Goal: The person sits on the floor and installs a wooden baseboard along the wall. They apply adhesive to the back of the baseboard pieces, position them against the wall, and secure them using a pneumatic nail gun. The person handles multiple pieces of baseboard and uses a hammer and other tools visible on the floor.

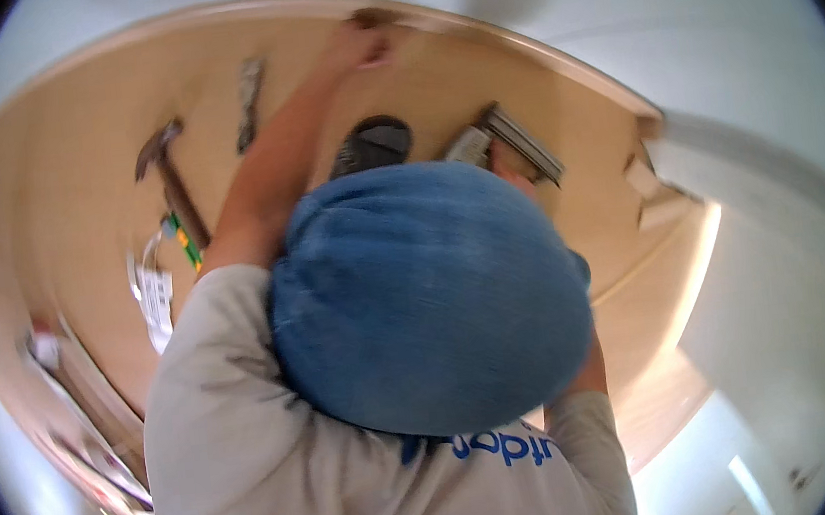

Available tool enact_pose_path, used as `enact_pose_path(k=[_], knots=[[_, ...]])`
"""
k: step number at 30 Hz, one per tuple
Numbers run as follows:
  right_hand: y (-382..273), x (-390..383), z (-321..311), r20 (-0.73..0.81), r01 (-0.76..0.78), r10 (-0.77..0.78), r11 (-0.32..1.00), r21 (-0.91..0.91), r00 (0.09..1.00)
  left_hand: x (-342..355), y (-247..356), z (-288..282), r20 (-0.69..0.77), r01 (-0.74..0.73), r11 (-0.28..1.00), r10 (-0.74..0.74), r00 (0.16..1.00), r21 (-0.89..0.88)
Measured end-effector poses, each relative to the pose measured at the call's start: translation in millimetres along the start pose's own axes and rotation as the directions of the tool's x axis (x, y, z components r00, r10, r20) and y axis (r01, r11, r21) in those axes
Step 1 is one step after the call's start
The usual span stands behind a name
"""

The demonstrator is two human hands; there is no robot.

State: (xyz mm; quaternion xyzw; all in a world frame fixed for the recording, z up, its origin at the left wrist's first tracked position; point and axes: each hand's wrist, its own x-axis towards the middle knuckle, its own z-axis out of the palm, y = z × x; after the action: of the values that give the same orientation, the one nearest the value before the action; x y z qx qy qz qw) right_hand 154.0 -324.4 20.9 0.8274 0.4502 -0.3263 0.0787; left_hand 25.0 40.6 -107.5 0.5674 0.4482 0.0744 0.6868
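Observation:
My left arm reaches far forward, and my left hand (365, 46) is at the far raised edge of a large light-brown wooden panel (296, 109). Its fingers look curled and are blurred; a dark brown patch beside them cannot be made out. My right hand (511, 165) is closed on a grey and silver nail gun (521, 142), low over the panel and partly hidden behind my bent knee (427, 296) in blue trousers. Between my hands, a black shoe (375, 144) shows on the panel beyond the knee.
Left of my arm lie a hammer (179, 186), a slim metal tool (251, 104), a green and yellow item (181, 240) and a white labelled item (158, 299). Small wood offcuts (655, 194) lie at the right edge. Long strips (90, 392) lie at the lower left.

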Motion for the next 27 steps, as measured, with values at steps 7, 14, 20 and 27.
enact_pose_path(k=[7, 14, 20, 27], knots=[[53.2, -38.8, 5.2, -0.108, -0.027, 0.007, 0.983, -0.181, 0.994, -103.1, 19.5, -124.2, -0.122, -0.061, 0.304, 0.548, 0.828, 0.951], [123.4, -136.5, -17.4, -0.106, -0.352, 0.338, 0.918, -0.181, 0.935, -190.7, -89.5, -149.5, -0.115, 0.111, 0.057, 0.082, 0.990, 0.992], [122.1, -176.5, -22.4, -0.250, -0.583, 0.611, 0.792, 0.183, 0.751, -189.2, -55.6, -122.7, -0.038, 0.035, 0.088, 0.032, 0.999, 0.996], [108.7, -172.1, 10.3, -0.392, -0.520, 0.578, 0.816, 0.253, 0.716, -172.0, 65.8, -61.1, 0.179, -0.195, 0.090, 0.165, 0.970, 0.977]])
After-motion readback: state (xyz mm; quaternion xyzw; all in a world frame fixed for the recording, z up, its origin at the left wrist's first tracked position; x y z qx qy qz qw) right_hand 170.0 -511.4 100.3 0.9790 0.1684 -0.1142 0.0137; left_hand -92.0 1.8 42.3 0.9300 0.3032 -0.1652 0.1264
